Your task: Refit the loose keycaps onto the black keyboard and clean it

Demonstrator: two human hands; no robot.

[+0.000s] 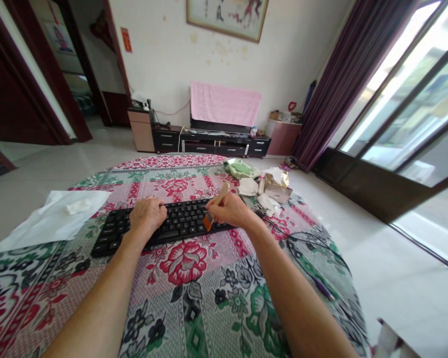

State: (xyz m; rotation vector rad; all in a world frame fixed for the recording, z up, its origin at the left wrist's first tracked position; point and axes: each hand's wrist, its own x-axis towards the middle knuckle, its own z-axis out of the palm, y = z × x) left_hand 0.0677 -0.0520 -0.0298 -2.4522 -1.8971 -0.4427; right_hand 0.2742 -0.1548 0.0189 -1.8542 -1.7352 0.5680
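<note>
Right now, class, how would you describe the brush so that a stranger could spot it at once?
On the flowered tablecloth is a black keyboard. Over its right-hand part, the right hand holds the brush. Its pale handle and orange bristles stand out from the black keys.

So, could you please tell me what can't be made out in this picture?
Head view:
- Black plastic keyboard: partly hidden under the left hand; key lettering too small.
- Pale-handled, orange-bristled brush: middle hidden by the right hand.
- Pale framed wall picture: top cut off by the upper edge.
</note>
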